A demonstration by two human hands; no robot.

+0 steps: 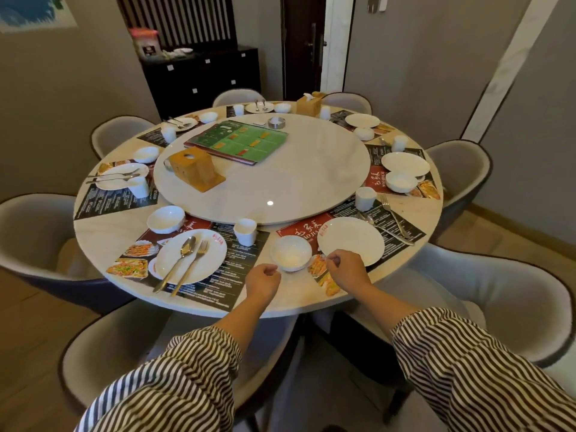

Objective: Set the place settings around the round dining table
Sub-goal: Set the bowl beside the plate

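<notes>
Grey-walled dining room, dark cabinet [202,76] at the back, padded chairs ringing the round table [103,235]. Landmark: the turntable [280,179] at the table's centre.

Settings lie on printed placemats all round the turntable. Near-left of it: plate [190,255] with spoon and fork laid across, bowl [165,219] and cup [245,231] beside. Near-right of it: bare plate [350,240], bowl [290,252] just left of that plate, cup [365,198] toward the turntable.

Fork [393,215] and spoon [381,227] of this near-right setting lie off the plate on its right, on the mat, long axes running from the turntable out toward the table edge.

Left hand [262,280] at the near edge just below the bowl, fingers curled in, holding nothing visible. Right hand [347,268] at the plate's near rim, fingers bent; thumb and forefinger look pinched at the rim, contact too small to confirm.

Judgement: cutlery sits to the right beyond the plate, so the right hand is nearer and would reach across it.
</notes>
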